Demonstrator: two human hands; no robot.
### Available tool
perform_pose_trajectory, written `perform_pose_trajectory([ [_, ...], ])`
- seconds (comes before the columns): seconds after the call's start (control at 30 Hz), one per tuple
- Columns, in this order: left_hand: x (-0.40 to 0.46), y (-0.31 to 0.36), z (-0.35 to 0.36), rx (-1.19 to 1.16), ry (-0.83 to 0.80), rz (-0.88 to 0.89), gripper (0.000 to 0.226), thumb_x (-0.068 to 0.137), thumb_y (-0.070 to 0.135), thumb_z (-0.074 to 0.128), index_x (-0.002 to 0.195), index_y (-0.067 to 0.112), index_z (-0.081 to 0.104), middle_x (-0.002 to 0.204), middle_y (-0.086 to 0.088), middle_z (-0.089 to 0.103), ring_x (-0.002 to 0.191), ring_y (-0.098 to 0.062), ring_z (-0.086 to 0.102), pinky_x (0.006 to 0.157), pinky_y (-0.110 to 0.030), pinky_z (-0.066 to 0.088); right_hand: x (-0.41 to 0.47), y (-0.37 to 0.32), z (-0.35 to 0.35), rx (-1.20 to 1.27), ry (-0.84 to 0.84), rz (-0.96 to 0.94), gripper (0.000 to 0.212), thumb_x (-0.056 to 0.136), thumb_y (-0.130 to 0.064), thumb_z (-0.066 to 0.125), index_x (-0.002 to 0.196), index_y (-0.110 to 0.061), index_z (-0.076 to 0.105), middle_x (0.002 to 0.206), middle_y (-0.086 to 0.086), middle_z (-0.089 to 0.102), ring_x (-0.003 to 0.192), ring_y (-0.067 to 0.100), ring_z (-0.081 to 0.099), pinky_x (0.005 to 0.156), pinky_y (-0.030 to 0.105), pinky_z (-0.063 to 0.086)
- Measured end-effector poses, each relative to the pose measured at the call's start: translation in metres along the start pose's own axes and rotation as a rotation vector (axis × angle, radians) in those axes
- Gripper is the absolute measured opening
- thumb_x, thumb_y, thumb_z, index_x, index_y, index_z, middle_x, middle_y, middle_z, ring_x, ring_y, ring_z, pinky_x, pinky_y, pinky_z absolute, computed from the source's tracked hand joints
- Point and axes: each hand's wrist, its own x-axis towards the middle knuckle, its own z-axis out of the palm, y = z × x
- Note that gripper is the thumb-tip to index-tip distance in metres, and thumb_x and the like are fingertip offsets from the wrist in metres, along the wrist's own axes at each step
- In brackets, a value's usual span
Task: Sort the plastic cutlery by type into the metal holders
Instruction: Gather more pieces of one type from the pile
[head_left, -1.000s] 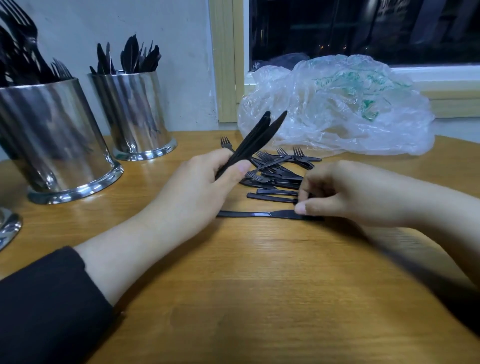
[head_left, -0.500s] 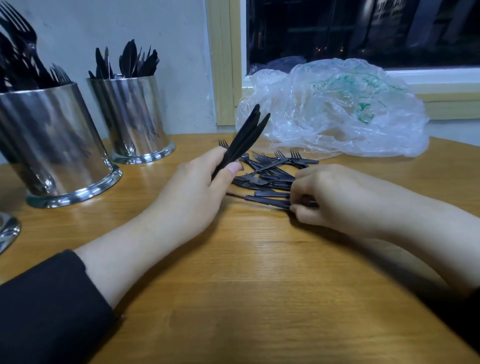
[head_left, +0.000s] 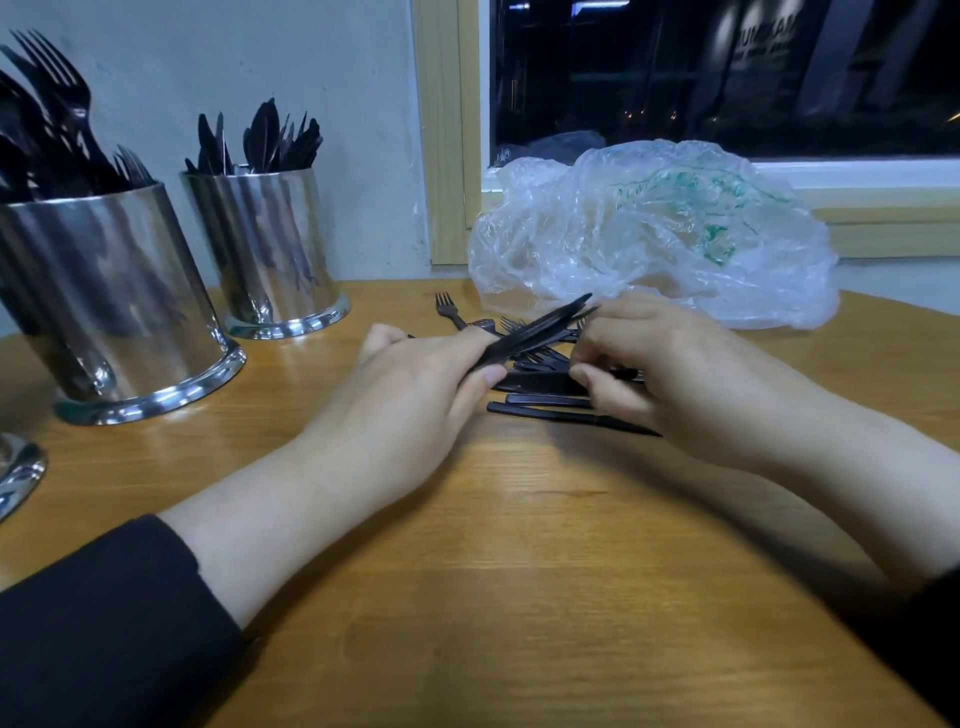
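Two steel holders (head_left: 104, 296), one bag (head_left: 654, 228)

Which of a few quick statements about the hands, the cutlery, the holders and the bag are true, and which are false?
1. The left hand grips a bundle of black knives. True.
2. The nearest metal holder holds spoons. False: fork tines stick up out of it.
3. The plastic bag lies at the back of the table, below the window. True.
4. All the loose cutlery has been sorted. False: a pile of forks and knives lies on the table between the hands.
5. The right hand rests flat and open on the wood. False: its fingers are curled at the pile; what they pinch is unclear.
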Motion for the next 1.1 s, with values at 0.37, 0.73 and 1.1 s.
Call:
perform_pose_trajectory([
  [0.37,0.001,-0.007,0.006,-0.230,-0.086,-0.296,0.026,0.102,0.041,0.055,0.087,0.019,0.054,0.060,0.005,0.050,0.053,-0.004,0.048,0.049,-0.017,0.035,-0.021,0.037,-0.034,0.095,-0.454,0.589,0.032,0.078,-0.062,0.068,0.083,-0.030,0.068,0.076,-0.008,0.065,0.071,0.009,0.059,0.071,0.032,0.048],
  [0.73,-0.001,-0.004,0.013,-0.378,-0.073,-0.343,0.038,0.095,0.043,0.066,0.082,0.008,0.060,0.054,0.015,0.038,0.050,-0.005,0.035,0.049,-0.020,0.028,-0.021,0.038,-0.023,0.073,-0.560,0.572,0.016,0.083,-0.048,0.075,0.084,-0.034,0.069,0.067,-0.024,0.061,0.066,-0.006,0.056,0.056,0.013,0.039],
  [1.1,-0.001,0.001,0.008,-0.372,0.077,-0.331,0.034,0.102,0.040,0.052,0.077,0.023,0.068,0.063,0.004,0.064,0.054,0.002,0.054,0.052,-0.011,0.037,-0.012,0.019,-0.008,-0.056,-0.392,0.389,0.011,0.091,-0.033,0.065,0.082,-0.027,0.067,0.086,-0.009,0.060,0.083,0.018,0.060,0.075,0.033,0.050],
])
